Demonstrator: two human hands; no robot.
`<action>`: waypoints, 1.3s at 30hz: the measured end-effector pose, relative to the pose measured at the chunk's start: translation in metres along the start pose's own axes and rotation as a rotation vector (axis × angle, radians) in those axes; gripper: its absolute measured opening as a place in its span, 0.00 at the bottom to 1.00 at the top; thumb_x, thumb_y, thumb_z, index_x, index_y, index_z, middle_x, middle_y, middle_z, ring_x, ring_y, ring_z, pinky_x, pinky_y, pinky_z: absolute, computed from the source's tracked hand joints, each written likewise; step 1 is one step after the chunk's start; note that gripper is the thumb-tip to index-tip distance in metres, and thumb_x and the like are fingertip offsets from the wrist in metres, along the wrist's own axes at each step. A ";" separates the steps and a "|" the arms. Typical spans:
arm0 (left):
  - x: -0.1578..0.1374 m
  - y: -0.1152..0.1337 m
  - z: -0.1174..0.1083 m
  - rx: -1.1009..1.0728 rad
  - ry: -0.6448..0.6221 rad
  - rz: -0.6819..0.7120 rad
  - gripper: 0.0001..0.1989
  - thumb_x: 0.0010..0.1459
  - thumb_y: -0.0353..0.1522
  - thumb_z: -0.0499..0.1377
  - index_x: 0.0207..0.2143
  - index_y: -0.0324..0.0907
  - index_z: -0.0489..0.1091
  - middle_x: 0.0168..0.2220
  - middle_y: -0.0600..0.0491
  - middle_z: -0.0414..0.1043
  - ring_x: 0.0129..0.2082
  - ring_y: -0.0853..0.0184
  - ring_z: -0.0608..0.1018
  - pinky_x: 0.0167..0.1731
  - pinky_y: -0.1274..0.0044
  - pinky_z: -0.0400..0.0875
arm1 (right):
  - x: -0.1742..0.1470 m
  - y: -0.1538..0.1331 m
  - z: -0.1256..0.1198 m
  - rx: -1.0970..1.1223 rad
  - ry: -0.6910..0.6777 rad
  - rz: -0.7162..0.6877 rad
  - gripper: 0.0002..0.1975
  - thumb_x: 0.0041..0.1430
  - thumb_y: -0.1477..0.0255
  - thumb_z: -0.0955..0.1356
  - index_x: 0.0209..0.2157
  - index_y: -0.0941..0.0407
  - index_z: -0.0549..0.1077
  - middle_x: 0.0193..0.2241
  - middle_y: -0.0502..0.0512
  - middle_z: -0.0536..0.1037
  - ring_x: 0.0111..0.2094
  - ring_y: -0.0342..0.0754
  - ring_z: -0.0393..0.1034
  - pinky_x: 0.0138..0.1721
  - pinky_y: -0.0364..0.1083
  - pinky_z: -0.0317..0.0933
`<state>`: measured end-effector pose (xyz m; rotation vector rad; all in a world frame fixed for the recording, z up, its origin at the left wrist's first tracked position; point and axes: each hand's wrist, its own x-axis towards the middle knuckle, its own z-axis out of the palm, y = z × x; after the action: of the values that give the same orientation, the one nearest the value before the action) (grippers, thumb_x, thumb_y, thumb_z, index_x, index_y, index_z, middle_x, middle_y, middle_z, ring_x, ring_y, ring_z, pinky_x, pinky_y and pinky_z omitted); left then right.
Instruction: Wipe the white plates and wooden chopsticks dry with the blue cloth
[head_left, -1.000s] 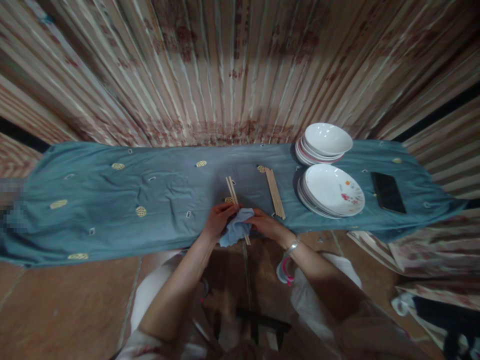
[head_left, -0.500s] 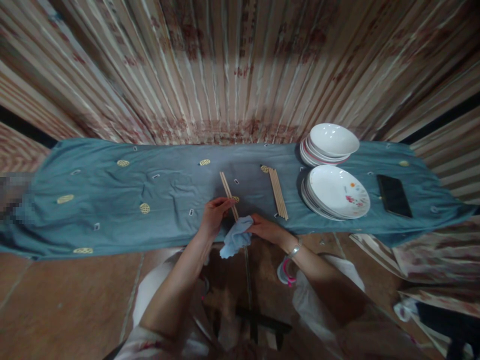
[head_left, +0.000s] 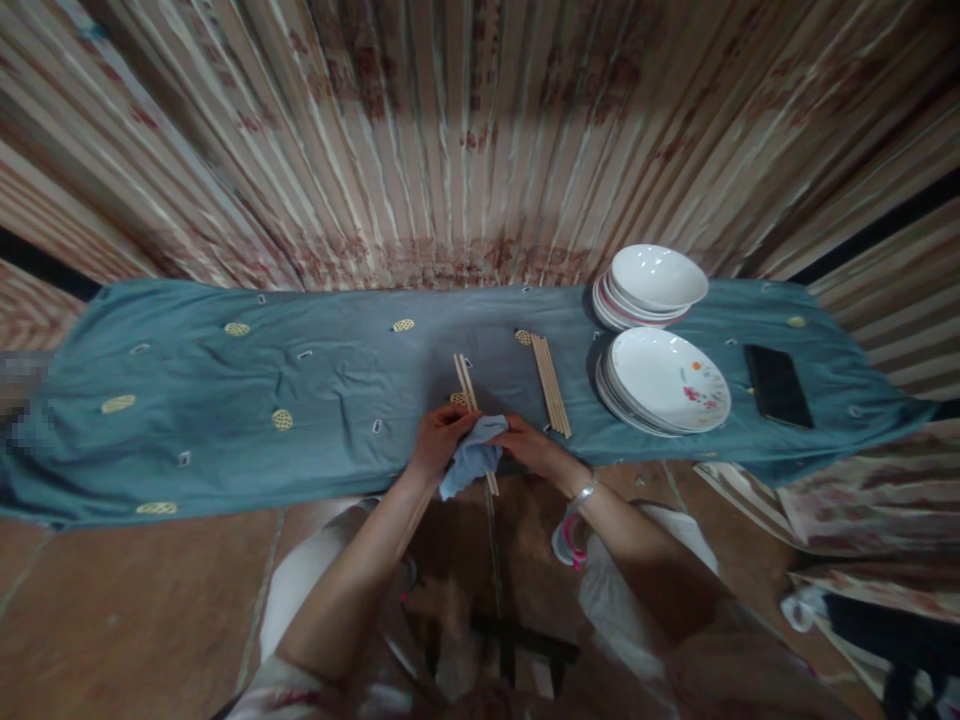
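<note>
A pair of pale wooden chopsticks (head_left: 465, 380) slants across the front edge of the table, its lower ends jutting out below a light blue cloth (head_left: 471, 462). My left hand (head_left: 441, 438) is closed around the chopsticks at about their middle, beside the cloth. On the other side, my right hand (head_left: 531, 444) pinches the cloth, which is wrapped over the chopsticks and hides part of them. Just right of my hands, several more chopsticks (head_left: 551, 385) lie side by side on the tablecloth.
A stack of white bowls (head_left: 658, 278) stands at the back right, with flower-patterned plates (head_left: 667, 380) in front. Farther right lies a black phone (head_left: 778, 386). The teal tablecloth (head_left: 217, 390) stretches left, and a pleated curtain (head_left: 450, 150) hangs behind the table.
The cloth has moved up the chopsticks, closer to my left hand. The chopsticks have shifted down toward me, so their lower ends now show beneath the cloth. The view has turned slightly right.
</note>
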<state>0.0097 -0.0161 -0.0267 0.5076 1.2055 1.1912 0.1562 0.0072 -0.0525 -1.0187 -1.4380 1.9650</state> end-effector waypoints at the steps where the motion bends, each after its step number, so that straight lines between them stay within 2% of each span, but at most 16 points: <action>1: -0.001 0.000 0.001 0.005 0.002 0.000 0.22 0.22 0.41 0.76 0.17 0.38 0.72 0.17 0.57 0.69 0.19 0.75 0.67 0.20 0.81 0.59 | 0.001 0.001 0.000 0.010 0.018 0.009 0.15 0.45 0.57 0.73 0.23 0.55 0.76 0.24 0.48 0.76 0.27 0.43 0.63 0.33 0.44 0.59; 5: -0.001 0.002 0.000 0.035 -0.009 0.017 0.20 0.26 0.41 0.75 0.16 0.38 0.71 0.16 0.58 0.68 0.18 0.76 0.66 0.20 0.81 0.57 | 0.001 0.000 0.003 0.023 0.018 0.056 0.12 0.47 0.59 0.73 0.25 0.54 0.76 0.24 0.48 0.76 0.27 0.43 0.63 0.32 0.45 0.60; 10: 0.002 0.004 -0.007 -0.008 -0.009 0.029 0.16 0.34 0.38 0.74 0.20 0.37 0.74 0.16 0.58 0.64 0.16 0.78 0.62 0.18 0.81 0.53 | -0.003 -0.003 0.006 0.048 -0.052 0.107 0.12 0.47 0.60 0.73 0.25 0.55 0.76 0.23 0.47 0.75 0.26 0.43 0.63 0.32 0.44 0.59; 16: 0.009 0.010 -0.016 -0.037 0.022 0.124 0.13 0.34 0.36 0.73 0.22 0.37 0.78 0.20 0.55 0.70 0.18 0.79 0.62 0.18 0.82 0.52 | -0.008 -0.003 0.010 0.036 -0.135 0.121 0.15 0.46 0.59 0.72 0.23 0.58 0.74 0.23 0.48 0.73 0.27 0.41 0.61 0.30 0.42 0.55; 22: 0.009 0.014 -0.019 -0.062 0.018 0.099 0.13 0.33 0.35 0.74 0.23 0.38 0.79 0.20 0.55 0.70 0.19 0.78 0.64 0.19 0.82 0.56 | -0.011 -0.006 0.011 0.013 -0.180 0.117 0.16 0.47 0.59 0.72 0.22 0.57 0.72 0.21 0.45 0.69 0.26 0.41 0.59 0.31 0.42 0.54; 27: 0.009 0.012 -0.016 -0.095 -0.017 0.070 0.15 0.34 0.36 0.74 0.24 0.37 0.78 0.20 0.56 0.70 0.18 0.79 0.64 0.19 0.83 0.57 | -0.011 -0.006 0.009 0.014 -0.141 0.067 0.16 0.48 0.59 0.72 0.21 0.57 0.72 0.20 0.46 0.69 0.26 0.42 0.59 0.31 0.43 0.55; 33: 0.004 0.005 -0.009 -0.102 -0.090 -0.023 0.16 0.35 0.36 0.74 0.27 0.36 0.78 0.19 0.56 0.70 0.18 0.78 0.66 0.19 0.83 0.57 | -0.005 -0.001 0.002 0.046 -0.038 0.094 0.15 0.45 0.58 0.73 0.21 0.55 0.72 0.22 0.47 0.71 0.27 0.43 0.61 0.32 0.43 0.57; 39: -0.001 0.004 0.000 -0.074 -0.120 -0.059 0.16 0.33 0.38 0.75 0.22 0.37 0.76 0.17 0.58 0.68 0.17 0.77 0.66 0.19 0.82 0.58 | -0.001 0.003 -0.001 0.089 0.028 0.094 0.14 0.43 0.58 0.74 0.24 0.54 0.74 0.24 0.47 0.73 0.28 0.43 0.64 0.31 0.43 0.59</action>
<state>0.0080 -0.0159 -0.0226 0.4781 1.0632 1.1356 0.1576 0.0059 -0.0552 -1.0865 -1.2975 2.0532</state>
